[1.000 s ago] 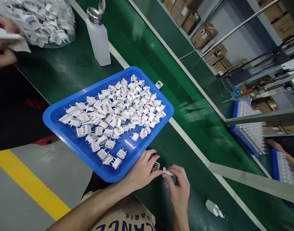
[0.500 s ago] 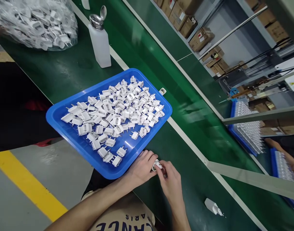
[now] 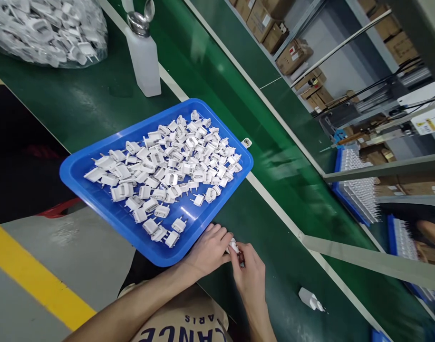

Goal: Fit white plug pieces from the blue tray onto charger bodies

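Between both hands, just off the near right corner of the blue tray [image 3: 106, 216], is a small white plug housing [image 3: 233, 245], mostly hidden by fingers. My left hand [image 3: 210, 248] is closed around its left side, with the wrist close to the tray's rim. Thumb and fingers of my right hand [image 3: 250, 266] pinch it from the right. Many loose white plug housings [image 3: 160, 164] with metal pins lie heaped in the tray.
A pump bottle [image 3: 144, 64] and a clear bag of white housings [image 3: 60, 33] stand beyond the tray. One housing [image 3: 246, 142] lies on the green belt [image 3: 285, 161]. A small dropper bottle [image 3: 310, 299] lies at right. A frame bar [image 3: 370, 259] crosses the right side.
Both hands stay together on the plug housing, which is more covered by fingers now. The housing on the belt has shifted right and nearer. The view has moved slightly.
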Available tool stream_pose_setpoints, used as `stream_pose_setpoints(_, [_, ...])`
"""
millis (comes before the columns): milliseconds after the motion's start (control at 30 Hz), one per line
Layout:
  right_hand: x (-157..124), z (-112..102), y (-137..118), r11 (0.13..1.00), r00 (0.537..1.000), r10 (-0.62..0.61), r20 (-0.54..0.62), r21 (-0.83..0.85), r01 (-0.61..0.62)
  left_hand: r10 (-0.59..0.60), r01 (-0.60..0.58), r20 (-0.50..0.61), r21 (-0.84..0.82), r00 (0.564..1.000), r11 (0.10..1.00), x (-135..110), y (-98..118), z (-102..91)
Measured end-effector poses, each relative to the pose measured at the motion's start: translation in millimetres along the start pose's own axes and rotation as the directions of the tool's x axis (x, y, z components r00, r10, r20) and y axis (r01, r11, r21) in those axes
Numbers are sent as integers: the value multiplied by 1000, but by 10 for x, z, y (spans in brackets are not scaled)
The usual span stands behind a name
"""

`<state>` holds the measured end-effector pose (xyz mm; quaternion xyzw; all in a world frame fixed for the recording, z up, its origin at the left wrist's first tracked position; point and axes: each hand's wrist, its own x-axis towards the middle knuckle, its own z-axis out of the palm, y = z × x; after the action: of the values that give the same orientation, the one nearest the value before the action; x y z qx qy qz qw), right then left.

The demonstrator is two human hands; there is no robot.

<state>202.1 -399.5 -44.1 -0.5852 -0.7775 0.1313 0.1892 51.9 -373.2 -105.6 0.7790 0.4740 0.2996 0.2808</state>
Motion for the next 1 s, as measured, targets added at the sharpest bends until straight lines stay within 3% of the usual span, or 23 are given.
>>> stream_pose_setpoints(400, [-12,83,64,1000,999,-17,27,-3,17,24,-22,34,-55,999,998,-33,-35,-100])
stream_pose_setpoints(533, [-4,-13,247,998,999,40,13,-52,-39,30,-29,17,-40,999,999,-50,-27,-53])
stream_pose_setpoints(633, [-42,-287,540,976,986,151,-74,-146,-161,36,-36,-4,-16,999,999,-55,-28,-16])
stream_pose_setpoints(733, [-181,-729,795,927,958,256,-131,-249,-281,51,-51,-29,2,998,999,-50,-33,10])
stream_pose_setpoints(867, [-288,-1356,865,862,934,328,-142,-360,-357,68,-68,-62,1,996,998,-30,-31,31])
stream_pose_setpoints(933, [-154,-1542,846,837,926,331,-181,-395,-377,67,-67,-77,3,995,998,-20,-30,38])
stream_pose_setpoints(1000, [160,-1568,853,835,927,317,-200,-405,-373,68,-67,-89,9,994,998,-13,-34,42])
